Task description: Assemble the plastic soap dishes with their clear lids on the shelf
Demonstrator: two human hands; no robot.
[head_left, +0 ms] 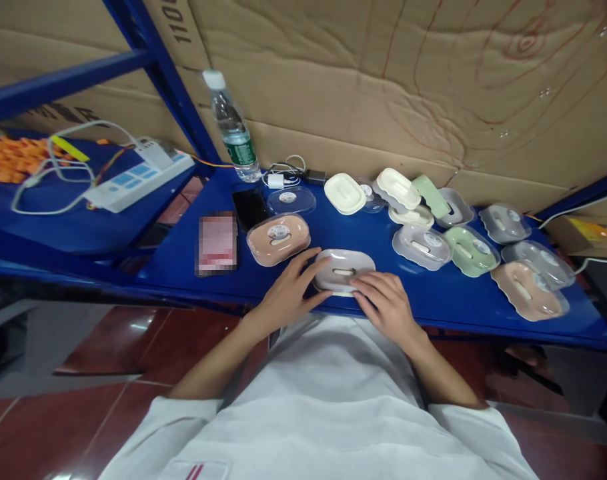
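Near the lower middle of the frame, on a blue table (363, 248), sat a pale grey dish (344, 272). The left hand (297, 288) touched its left side, thumb and fingers spread wide around that end; the right hand (382, 301) had its fingertips on the right side, thumb a narrow gap below them. A pink dish (278, 239) under a clear lid lay just up and left. Toward the upper left stood a water bottle (234, 137); at right lay a green dish (471, 251).
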